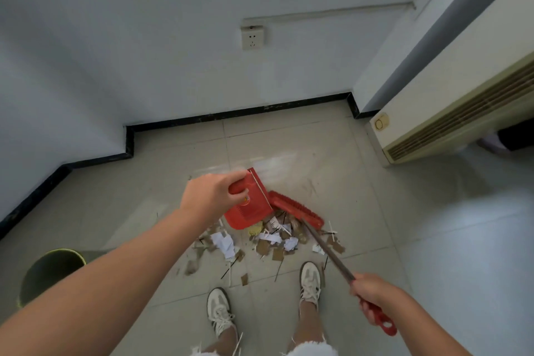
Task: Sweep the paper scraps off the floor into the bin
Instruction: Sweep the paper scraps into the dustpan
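My left hand (pixel 212 196) grips the handle of a red dustpan (pixel 250 206), which stands on the tiled floor with its mouth toward a heap of paper scraps (pixel 268 240). My right hand (pixel 372 293) holds the long handle of a red broom (pixel 296 209); its head lies just right of the dustpan, at the far edge of the heap. White and brown scraps and thin sticks lie spread in front of my two white shoes. A dark bin (pixel 50 274) with a green rim stands on the floor at the lower left, partly behind my left forearm.
A white wall with a black skirting (pixel 231 117) closes the far side, stepping forward on the left. A wall socket (pixel 252 37) sits above it. A white floor-standing unit with a vent grille (pixel 462 115) fills the right side.
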### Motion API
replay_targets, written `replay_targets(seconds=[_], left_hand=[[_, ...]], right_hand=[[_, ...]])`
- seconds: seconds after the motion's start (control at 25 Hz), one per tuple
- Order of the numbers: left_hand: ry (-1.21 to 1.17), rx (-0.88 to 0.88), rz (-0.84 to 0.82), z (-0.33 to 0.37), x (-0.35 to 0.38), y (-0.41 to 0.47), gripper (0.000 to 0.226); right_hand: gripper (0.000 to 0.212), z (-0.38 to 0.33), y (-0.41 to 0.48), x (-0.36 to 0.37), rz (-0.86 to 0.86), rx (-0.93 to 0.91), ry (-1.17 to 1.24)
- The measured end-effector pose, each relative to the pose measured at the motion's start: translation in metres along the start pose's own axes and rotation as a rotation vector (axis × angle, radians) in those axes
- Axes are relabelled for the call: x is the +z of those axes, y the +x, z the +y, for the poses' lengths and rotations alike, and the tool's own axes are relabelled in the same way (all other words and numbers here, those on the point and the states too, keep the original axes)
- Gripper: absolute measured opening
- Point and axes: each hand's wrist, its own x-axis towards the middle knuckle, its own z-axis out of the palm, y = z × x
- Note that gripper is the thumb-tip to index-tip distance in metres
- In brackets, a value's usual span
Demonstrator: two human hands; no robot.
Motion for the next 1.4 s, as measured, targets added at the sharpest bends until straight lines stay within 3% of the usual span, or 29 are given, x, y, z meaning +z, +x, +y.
replay_targets(seconds=[0.08,0.44,0.64,0.8,0.96,1.12,1.4], left_hand=[[0.017,0.038,-0.036,-0.020,-0.010,-0.015,0.027],[-0.021,0.059,-0.036,-0.037,-0.035,-0.028,0.032],[0.071,0.287,0.006,-0.035,-0.018,-0.033,0.034],[0.078,0.322,0.006,-0.041,-0.008,-0.032,0.037],[0.063,0.312,-0.012,-0.045,0.000,-0.032,0.035],[0.054,0.321,-0.025,-0.051,0.000,-0.037,0.032],[0.059,0.332,-0.001,-0.072,-0.017,-0.037,0.032]], right_hand=[[0.026,0.008,-0.020,0.020,0.012,-0.030,0.106],[0.038,0.094,-0.062,0.013,0.219,-0.147,0.591],[0.011,0.136,-0.021,0.006,0.254,-0.034,0.706],[0.035,0.146,0.036,0.024,0.241,0.082,0.639],[0.033,0.114,0.069,0.049,0.166,0.061,0.442],[0.027,0.070,0.038,0.092,0.159,0.044,0.203],[0.023,0.004,-0.032,0.206,0.042,-0.096,0.133]])
